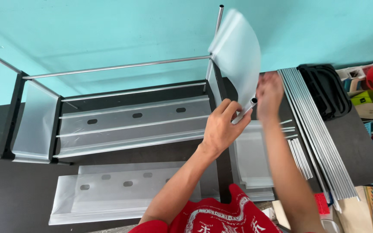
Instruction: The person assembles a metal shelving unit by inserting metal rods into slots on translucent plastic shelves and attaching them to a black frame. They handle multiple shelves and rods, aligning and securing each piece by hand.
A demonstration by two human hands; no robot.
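Turquoise wall rises behind the dark table [5,190], where a half-built rack of black posts and silver rods [117,67] stands. My left hand [221,127] has its grip clamped on a short silver metal tube [244,111], and my right hand [268,95] pinches the lower edge of a curved frosted translucent plastic sheet [238,56] just above it. Spare silver rods [316,129] lie to the right, near a flat frosted panel [109,194].

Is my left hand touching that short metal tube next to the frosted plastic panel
Touching. The head view shows the left hand with its fingers wrapped around the short metal tube.
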